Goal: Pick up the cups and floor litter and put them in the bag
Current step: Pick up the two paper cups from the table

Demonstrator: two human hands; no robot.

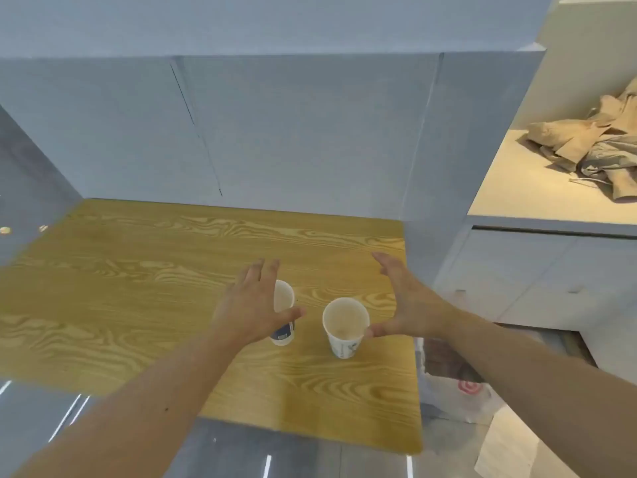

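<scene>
Two paper cups upright on wooden tabletop (138, 288). Left hand (253, 305) spread over left cup (283, 313), fingers released. Right hand (410, 301) splayed beside right cup (345, 326), thumb near rim, grasping nothing. Plastic bag (458, 395) on floor, right of tabletop.

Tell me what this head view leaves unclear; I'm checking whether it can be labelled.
- Left cup: the left hand covers most of it, so contact and grip are unclear.
- Bag: the table edge and right forearm hide most of it; its opening is unseen.
- Floor litter: the pale sheet is cut off by the frame's bottom edge.
- Cup prints: too small to read.
</scene>
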